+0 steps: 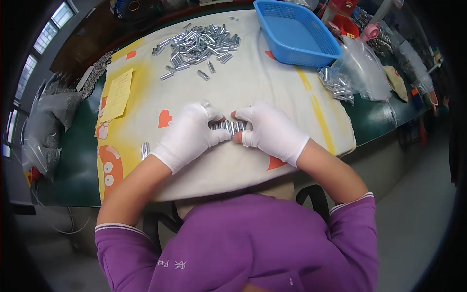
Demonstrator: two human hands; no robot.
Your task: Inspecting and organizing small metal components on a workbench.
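Observation:
A row of short, shiny metal cylinders [228, 127] stands side by side between my hands, over the cloth near the table's front. My left hand [192, 129], in a white glove with bare fingertips, closes on the row's left end. Its right end is held between the thumb and fingers of my right hand [272, 127], gloved the same way. Fingers cover part of the row. Beyond my hands lies a loose heap of similar metal cylinders [199, 46]. A few more cylinders [145, 150] lie beside my left wrist.
A pale patterned cloth [233, 170] covers the green table [73, 180]. At the back right sits a blue plastic basket [301, 57]; bagged cylinders [335, 83] and clear plastic bags [365, 68] lie beside it. To the left are a yellow paper [117, 96] and filled bags [51, 121].

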